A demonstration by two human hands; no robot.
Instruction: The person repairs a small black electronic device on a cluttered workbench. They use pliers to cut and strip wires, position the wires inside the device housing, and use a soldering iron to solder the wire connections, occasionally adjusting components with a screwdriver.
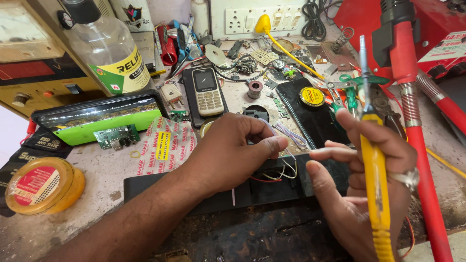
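While left hand [233, 150] pinches wires [284, 167], right hand [369, 170] grips soldering iron [374, 179].

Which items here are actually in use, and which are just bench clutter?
In use:
left hand pinching thin wires
right hand gripping yellow soldering iron
black casing under both hands

Lying about:
keypad phone
clear bottle
green circuit board
orange tape roll

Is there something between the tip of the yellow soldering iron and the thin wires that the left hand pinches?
Nothing visible blocks it. The right hand holds the yellow soldering iron upright, tip pointing up and away. The left hand pinches the thin wires over the black device; only the right hand's own fingers lie between.
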